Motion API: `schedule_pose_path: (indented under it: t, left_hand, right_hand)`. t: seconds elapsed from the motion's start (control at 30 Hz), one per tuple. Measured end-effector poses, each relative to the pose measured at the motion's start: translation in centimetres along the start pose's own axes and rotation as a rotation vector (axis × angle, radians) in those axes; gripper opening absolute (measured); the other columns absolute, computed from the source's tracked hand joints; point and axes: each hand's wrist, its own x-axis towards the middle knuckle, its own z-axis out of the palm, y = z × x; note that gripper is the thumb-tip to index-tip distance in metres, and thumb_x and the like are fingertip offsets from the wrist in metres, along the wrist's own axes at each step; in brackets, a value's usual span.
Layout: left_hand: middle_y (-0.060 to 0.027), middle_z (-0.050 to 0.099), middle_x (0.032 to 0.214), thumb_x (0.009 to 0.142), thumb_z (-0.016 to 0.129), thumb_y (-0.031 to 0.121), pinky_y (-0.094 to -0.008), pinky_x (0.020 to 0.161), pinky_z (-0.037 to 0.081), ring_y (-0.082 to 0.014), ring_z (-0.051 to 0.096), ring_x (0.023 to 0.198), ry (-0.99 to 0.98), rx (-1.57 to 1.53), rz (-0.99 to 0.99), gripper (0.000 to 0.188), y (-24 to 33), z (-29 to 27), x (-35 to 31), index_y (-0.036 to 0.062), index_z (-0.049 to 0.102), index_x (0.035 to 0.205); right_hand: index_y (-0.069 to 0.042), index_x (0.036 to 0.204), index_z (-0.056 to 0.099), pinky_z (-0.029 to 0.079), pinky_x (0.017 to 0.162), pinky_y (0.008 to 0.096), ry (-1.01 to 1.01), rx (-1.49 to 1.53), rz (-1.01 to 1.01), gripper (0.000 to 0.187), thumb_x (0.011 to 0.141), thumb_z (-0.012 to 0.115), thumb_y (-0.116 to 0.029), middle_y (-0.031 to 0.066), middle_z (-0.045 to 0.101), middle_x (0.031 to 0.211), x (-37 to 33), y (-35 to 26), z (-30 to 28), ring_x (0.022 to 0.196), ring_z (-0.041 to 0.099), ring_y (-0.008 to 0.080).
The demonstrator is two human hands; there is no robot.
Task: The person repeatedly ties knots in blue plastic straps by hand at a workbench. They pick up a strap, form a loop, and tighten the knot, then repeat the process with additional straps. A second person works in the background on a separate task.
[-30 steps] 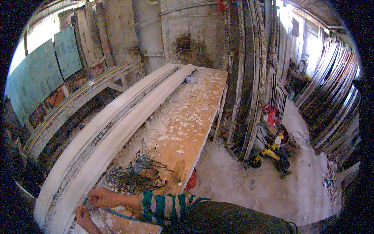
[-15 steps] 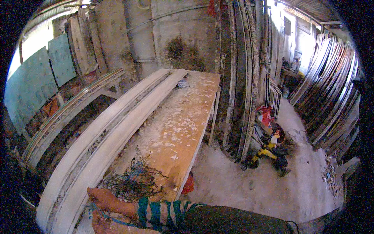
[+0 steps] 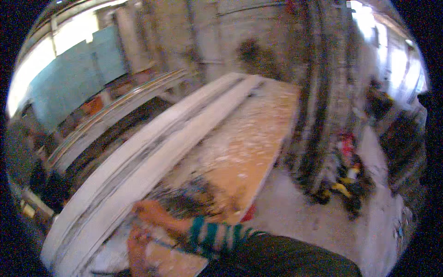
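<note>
The picture is motion-blurred. My right hand (image 3: pixel 150 212), on an arm in a green striped sleeve, rests at the near end of a long white curved moulding (image 3: pixel 152 152), beside a dark tangle of fibres (image 3: pixel 184 203). My left hand (image 3: pixel 136 244) is just below it, over the dusty wooden bench top (image 3: pixel 244 152). A thin blue strip (image 3: pixel 161 242) runs between the two hands. The blur hides whether either hand grips it.
A second long moulding (image 3: pixel 115 115) lies on a rack to the left, below teal panels (image 3: pixel 69 83). On the dusty floor to the right sits a yellow and black tool (image 3: pixel 344 184). Something red (image 3: pixel 249 214) shows under the bench edge. Tall strips lean at the far right.
The view has swung and gone blurry. Both hands now sit further right and a little higher in the picture, still close together at the near end of the moulding.
</note>
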Motion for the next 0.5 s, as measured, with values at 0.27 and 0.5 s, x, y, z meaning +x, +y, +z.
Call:
schedule_pose_path:
  t: [0.27,0.5]
  left_hand:
    - [-0.0036,0.056,0.081,0.071,0.064,0.021,-0.0241,0.065,0.043,-0.0126,0.051,0.07,0.498,-0.032,0.069,0.029,-0.2,-4.1,1.6,0.0018,0.055,0.091]
    - [-0.0001,0.055,0.073,0.075,0.059,0.011,-0.0239,0.06,0.043,-0.0104,0.051,0.064,0.547,-0.302,-0.062,0.01,-0.3,-5.8,1.7,0.0074,0.058,0.084]
  right_hand:
    - [-0.003,0.074,0.062,0.044,0.059,0.0298,0.284,-0.129,-0.509,0.016,0.07,0.063,-0.019,0.0104,0.058,0.076,0.4,-0.6,-0.9,0.069,0.054,0.0189]
    - [-0.003,0.071,0.062,0.041,0.058,0.0291,-0.013,-0.207,-0.229,0.02,0.07,0.066,-0.023,0.0079,0.058,0.066,-2.4,-3.6,-0.4,0.062,0.053,0.017]
